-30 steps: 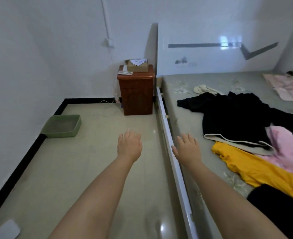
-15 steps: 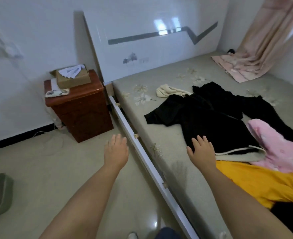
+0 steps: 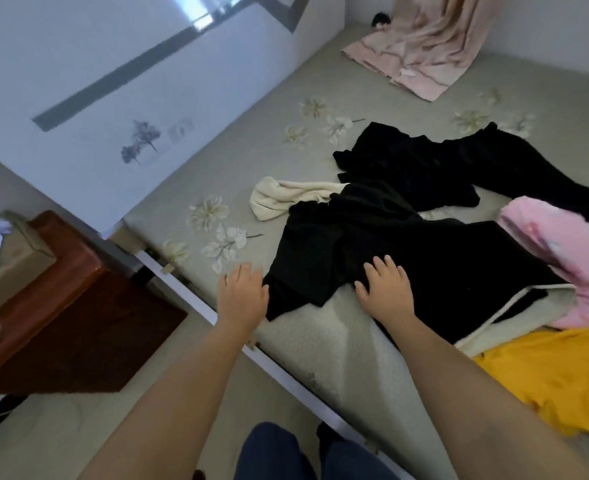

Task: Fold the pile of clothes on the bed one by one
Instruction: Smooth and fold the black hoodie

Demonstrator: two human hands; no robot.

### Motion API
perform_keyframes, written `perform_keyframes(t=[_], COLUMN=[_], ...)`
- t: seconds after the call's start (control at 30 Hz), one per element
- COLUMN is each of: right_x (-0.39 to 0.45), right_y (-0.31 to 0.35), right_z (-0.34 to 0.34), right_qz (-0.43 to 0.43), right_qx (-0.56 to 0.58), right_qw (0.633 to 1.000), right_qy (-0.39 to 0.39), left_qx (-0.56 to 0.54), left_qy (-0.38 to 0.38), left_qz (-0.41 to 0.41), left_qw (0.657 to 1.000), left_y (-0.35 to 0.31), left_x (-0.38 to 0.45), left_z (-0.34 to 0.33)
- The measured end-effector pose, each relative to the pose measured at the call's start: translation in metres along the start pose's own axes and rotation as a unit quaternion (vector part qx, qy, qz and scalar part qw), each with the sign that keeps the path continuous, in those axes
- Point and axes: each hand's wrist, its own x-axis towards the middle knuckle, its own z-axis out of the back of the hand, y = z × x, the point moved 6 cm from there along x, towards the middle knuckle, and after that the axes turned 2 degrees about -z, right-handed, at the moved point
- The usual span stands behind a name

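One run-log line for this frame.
left hand open at black garment edge | right hand open, flat on it | nothing folded yet

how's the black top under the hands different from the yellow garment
The black top lies mid-bed, nearly all in view; the yellow garment sits at the near right and runs out of frame. The black top has a cream lining showing at its hem; the yellow garment looks plain. The right hand rests on the black top and the left hand is at its sleeve; neither touches the yellow. Both lie unfolded on the bed.
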Motion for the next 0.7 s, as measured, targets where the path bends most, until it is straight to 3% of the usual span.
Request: perform_keyframes(t=[0.2,0.37,0.5,0.6,0.7], right_x=[0.119,0.209,0.247,0.286,0.305], right_y=[0.074,0.11,0.127,0.144,0.152], right_z=[-0.003,-0.054,-0.084,-0.105,-0.129], right_qz=[-0.003,-0.084,-0.131,-0.159,-0.169], right_qx=[0.018,-0.001,0.01,0.034,0.022], right_qw=[1.0,0.996,0.991,0.987,0.985], right_qy=[-0.023,0.017,0.033,-0.005,0.002], left_qx=[-0.002,-0.049,-0.083,-0.12,-0.145], left_qy=[-0.006,0.057,0.068,0.096,0.074], left_qz=[-0.018,-0.067,-0.092,-0.082,-0.094], left_qw=[1.0,0.995,0.99,0.985,0.982], left_y=[0.082,0.124,0.135,0.149,0.156], left_x=[0.132,0.268,0.318,0.344,0.346], left_z=[-0.013,-0.085,-0.123,-0.171,-0.2])
